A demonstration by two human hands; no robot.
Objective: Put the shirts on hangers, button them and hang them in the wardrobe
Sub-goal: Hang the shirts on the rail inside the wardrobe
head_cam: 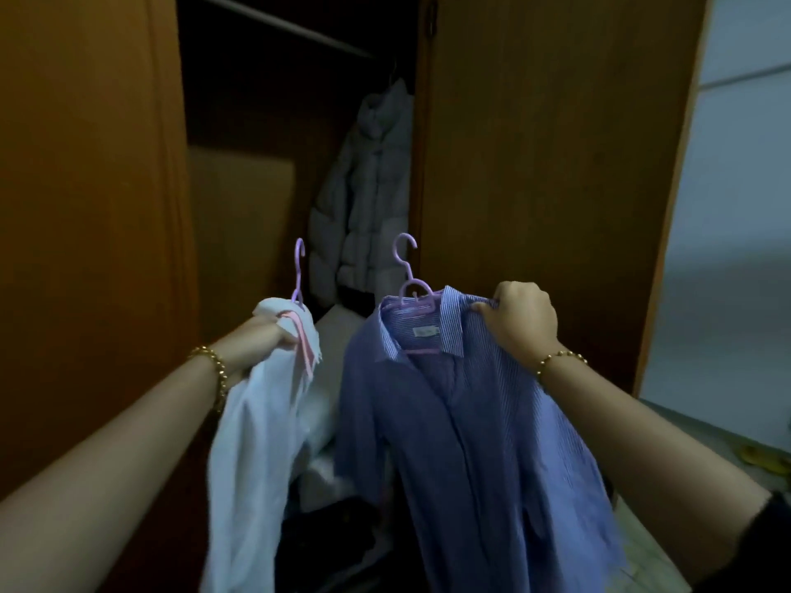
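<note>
A blue striped shirt (479, 421) hangs on a purple hanger (413, 288); its front placket looks closed. My right hand (520, 321) grips the shirt's shoulder by the collar, over the hanger's arm. My left hand (274, 336) holds a white shirt (257, 442) at its top, where it sits on a pink hanger with a purple hook (298, 267). Both shirts are held up in front of the open wardrobe (299, 164). Its metal rail (274, 23) runs across the top of the dark opening.
A pale puffer jacket (368, 194) hangs at the wardrobe's right side. A brown box (242, 224) stands inside at the left. Folded and dark clothes (338, 507) lie heaped at the bottom. Wooden doors (548, 164) flank the opening; a white wall is at far right.
</note>
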